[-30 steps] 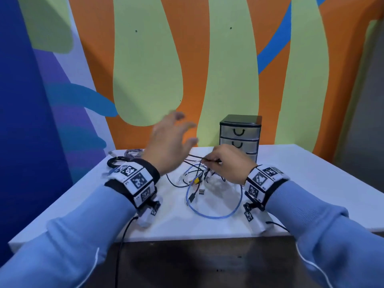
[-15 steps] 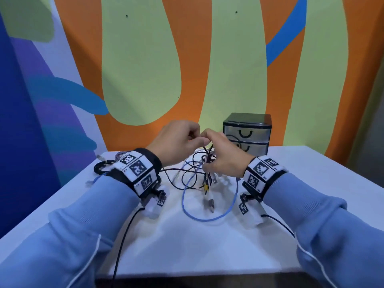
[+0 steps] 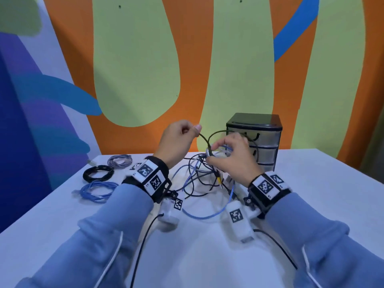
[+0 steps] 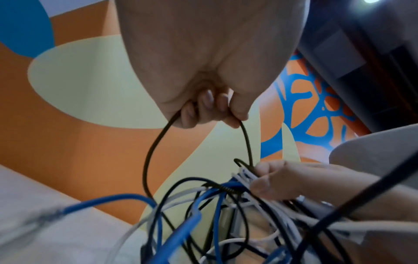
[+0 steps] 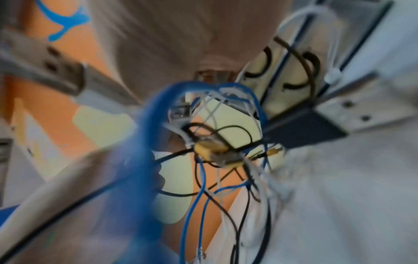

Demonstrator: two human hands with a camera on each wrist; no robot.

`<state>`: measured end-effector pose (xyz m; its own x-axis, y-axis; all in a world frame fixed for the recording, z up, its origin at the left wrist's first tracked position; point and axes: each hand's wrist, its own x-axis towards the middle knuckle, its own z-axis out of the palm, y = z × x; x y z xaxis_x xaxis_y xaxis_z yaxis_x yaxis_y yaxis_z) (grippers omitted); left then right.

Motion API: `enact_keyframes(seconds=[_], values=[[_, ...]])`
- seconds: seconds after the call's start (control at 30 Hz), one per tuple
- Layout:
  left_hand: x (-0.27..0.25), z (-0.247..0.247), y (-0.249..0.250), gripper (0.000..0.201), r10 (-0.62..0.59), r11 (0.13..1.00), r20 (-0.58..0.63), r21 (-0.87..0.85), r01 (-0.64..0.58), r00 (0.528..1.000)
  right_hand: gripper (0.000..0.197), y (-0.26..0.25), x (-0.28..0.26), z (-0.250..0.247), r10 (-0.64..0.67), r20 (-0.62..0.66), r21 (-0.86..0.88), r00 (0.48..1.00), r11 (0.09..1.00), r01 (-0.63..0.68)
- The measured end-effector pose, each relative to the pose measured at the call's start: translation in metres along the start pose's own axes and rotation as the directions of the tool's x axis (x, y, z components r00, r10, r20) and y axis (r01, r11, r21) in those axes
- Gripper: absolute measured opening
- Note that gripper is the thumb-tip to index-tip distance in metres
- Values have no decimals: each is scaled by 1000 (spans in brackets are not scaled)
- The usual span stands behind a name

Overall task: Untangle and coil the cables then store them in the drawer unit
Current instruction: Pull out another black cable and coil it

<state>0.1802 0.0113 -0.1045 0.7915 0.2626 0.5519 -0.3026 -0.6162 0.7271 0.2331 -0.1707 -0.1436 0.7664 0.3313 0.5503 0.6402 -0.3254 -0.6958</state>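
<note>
A tangle of black, white and blue cables [image 3: 199, 173] lies mid-table and hangs up into both hands. My left hand [image 3: 178, 140] is raised above it and pinches a thin black cable [image 3: 204, 138], which loops down from its fingers [image 4: 208, 110] in the left wrist view. My right hand [image 3: 228, 154] grips the top of the bundle [image 4: 246, 176], white and blue strands between thumb and fingers. A yellow plug [image 5: 210, 148] dangles under the right hand. The black-topped drawer unit [image 3: 264, 142] stands just behind the right hand, drawers closed.
Three coiled cables lie on the table's left: a grey one [image 3: 120, 160], a black one [image 3: 98, 173] and a blue one [image 3: 97, 191]. The white table [image 3: 207, 256] ends near the painted wall behind. Thin camera leads trail from both wrists toward me.
Both hands were together on the tangle; now the left hand has lifted up and left, drawing a loop of black cable out. The right hand stays on the bundle.
</note>
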Motion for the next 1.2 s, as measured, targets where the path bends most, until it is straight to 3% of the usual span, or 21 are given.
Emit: enact_keyframes(seconds=[0.1, 0.17, 0.23, 0.33, 0.43, 0.57, 0.7, 0.8, 0.93, 1.03, 1.13, 1.2], values=[[-6, 4, 5, 33, 13, 998, 72, 53, -17, 997, 27, 4, -2, 0, 58, 2, -15, 998, 998, -58], [-8, 2, 11, 25, 69, 966, 91, 243, -89, 993, 17, 1, -2, -4, 27, -26, -76, 999, 997, -29], [-11, -1, 15, 18, 140, 931, 95, 326, -163, 986, 20, -1, -3, -9, -50, -22, -105, 998, 993, 48], [-14, 0, 9, 19, 183, 958, 18, 223, -182, 983, 23, -5, -2, -12, -178, -10, -40, 984, 983, 177], [-16, 1, 4, 21, 189, 981, -81, 63, -184, 979, 26, -3, 0, -12, -133, 25, -2, 991, 991, 133], [-19, 3, 5, 17, 210, 977, -52, -32, -212, 976, 26, 5, 0, -6, -136, 91, 11, 986, 991, 136], [-18, 3, 4, 20, 223, 975, -100, 31, -221, 970, 21, 4, -2, -9, -140, 118, 206, 983, 972, 114], [-16, -3, 1, 21, 180, 983, -254, 83, -164, 951, 32, -3, -5, -12, -151, 242, 273, 959, 959, 82], [-15, -11, -6, 21, -18, 994, -403, -107, -27, 915, 24, -8, -3, -16, -107, 280, 284, 954, 958, 24], [-20, -11, 0, 16, -163, 952, -407, -304, 34, 899, 22, -10, -1, -23, -71, 214, 314, 974, 950, 1], [-22, -12, 6, 17, -264, 917, -357, -382, 117, 896, 8, -12, -2, -30, -111, 198, 319, 974, 947, 43], [-21, -13, 5, 18, -277, 917, -273, -363, 167, 921, 21, -9, -5, -30, -135, 189, 309, 973, 948, 72]])
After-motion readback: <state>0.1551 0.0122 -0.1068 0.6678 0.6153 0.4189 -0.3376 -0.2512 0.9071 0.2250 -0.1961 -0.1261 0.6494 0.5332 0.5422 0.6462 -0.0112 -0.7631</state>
